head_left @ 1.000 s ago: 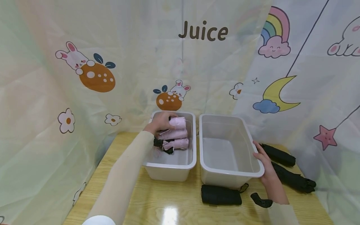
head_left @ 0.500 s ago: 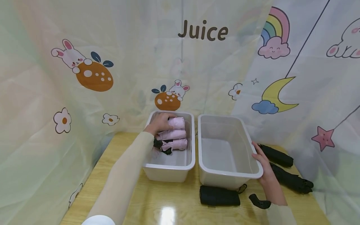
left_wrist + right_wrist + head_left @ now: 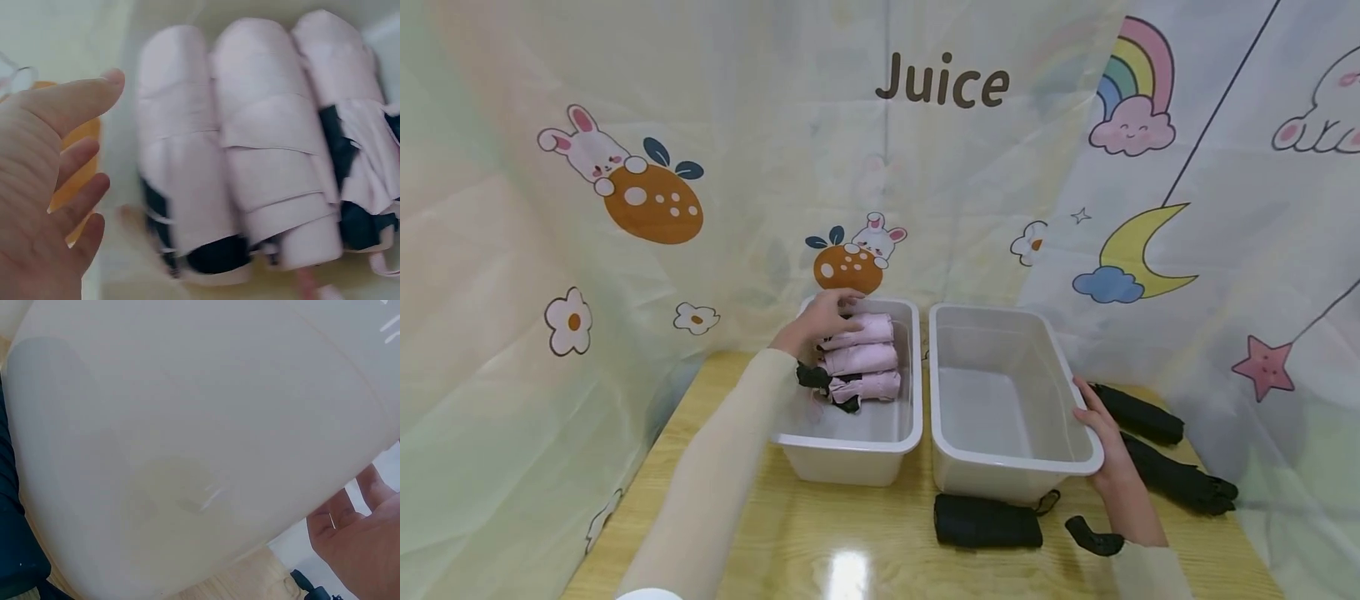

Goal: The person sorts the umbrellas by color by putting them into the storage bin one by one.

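Note:
Three folded pink umbrellas, the far one (image 3: 872, 328), the middle one (image 3: 863, 358) and the near one (image 3: 880, 385), lie side by side in the left white bin (image 3: 850, 447). My left hand (image 3: 816, 321) hovers at the left end of the far umbrella, holding nothing. In the left wrist view the thumb and fingers of this hand (image 3: 37, 169) are spread apart from the umbrellas, which show dark parts at their lower ends. My right hand (image 3: 1108, 437) grips the right rim of the right white bin (image 3: 992, 477), which has nothing in it.
One folded black umbrella (image 3: 988, 522) lies in front of the right bin. Two more, a black umbrella (image 3: 1142, 415) and a longer dark one (image 3: 1183, 477), lie right of it on the wooden table (image 3: 782, 542). A printed curtain (image 3: 760, 167) hangs close behind both bins.
My left hand has let go of the far pink umbrella and moved slightly up and left, its fingers opening. The right hand stays on the bin rim.

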A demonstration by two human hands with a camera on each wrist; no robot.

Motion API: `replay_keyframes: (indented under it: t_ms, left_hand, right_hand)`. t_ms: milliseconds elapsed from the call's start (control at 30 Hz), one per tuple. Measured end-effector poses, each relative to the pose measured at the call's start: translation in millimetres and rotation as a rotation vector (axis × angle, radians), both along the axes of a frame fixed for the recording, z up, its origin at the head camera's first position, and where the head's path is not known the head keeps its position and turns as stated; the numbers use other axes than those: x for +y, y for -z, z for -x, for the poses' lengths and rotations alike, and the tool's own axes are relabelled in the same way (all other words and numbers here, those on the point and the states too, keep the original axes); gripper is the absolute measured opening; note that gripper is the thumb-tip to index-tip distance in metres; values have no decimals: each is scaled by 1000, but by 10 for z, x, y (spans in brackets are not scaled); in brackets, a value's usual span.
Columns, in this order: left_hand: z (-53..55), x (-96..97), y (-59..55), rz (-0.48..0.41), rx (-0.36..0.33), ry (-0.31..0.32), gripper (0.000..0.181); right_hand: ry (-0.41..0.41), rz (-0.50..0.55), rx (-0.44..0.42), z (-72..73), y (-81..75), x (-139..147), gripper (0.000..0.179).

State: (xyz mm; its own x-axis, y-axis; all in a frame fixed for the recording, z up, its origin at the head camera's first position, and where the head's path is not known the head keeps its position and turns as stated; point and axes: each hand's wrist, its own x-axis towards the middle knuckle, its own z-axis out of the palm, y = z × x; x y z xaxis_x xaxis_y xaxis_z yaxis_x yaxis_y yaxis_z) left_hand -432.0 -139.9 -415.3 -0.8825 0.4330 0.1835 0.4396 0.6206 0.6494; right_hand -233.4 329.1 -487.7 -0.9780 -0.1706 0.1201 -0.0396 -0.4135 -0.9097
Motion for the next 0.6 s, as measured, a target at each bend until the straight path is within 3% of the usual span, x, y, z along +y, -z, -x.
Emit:
replay_keyframes:
  t_ms: [100, 267, 433, 600]
  left_hand:
    - [-38, -45, -170, -114, -20, 12, 52]
    - [-166, -146, -452, -181, 56, 16, 49]
    - [-430, -312, -668, -265, 141, 18, 41]
    - [-718, -528, -816, -308, 133, -13, 41]
  right_hand:
    - [-12, 10, 1, 6, -11, -2, 53]
    - [-18, 24, -6, -7, -16, 1, 53]
    - [-13, 23, -11, -27, -5, 2, 51]
    - [-14, -13, -2, -16, -14, 24, 50]
